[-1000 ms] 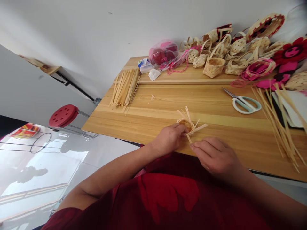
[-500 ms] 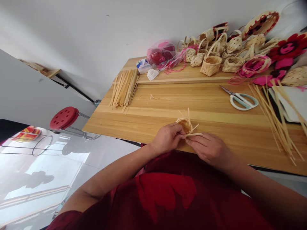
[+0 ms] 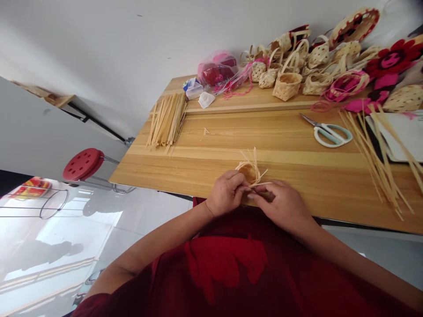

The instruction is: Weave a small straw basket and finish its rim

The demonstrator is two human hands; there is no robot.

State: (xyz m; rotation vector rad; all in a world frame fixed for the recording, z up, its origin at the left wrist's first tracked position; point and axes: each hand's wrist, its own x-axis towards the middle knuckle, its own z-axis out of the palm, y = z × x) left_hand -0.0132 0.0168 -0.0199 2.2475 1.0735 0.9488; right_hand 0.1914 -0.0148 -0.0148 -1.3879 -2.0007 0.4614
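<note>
1. My left hand [image 3: 226,193] is closed, pinching the half-woven basket [image 3: 248,172] at its fingertips
2. My right hand [image 3: 280,207] is nearly closed, pinching a loose strip [image 3: 261,184] beside the basket
3. Scissors [image 3: 330,135] lie well beyond my grip on the wooden table [image 3: 205,165]

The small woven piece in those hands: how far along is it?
The round woven base looks done, with loose strip ends standing out around it. In hand: the left hand holds that base, and the right hand works at a strip by its edge. Left: those ends remain unwoven, and it lacks the handle seen on the small baskets. A bundle of strips lies on the table.
</note>
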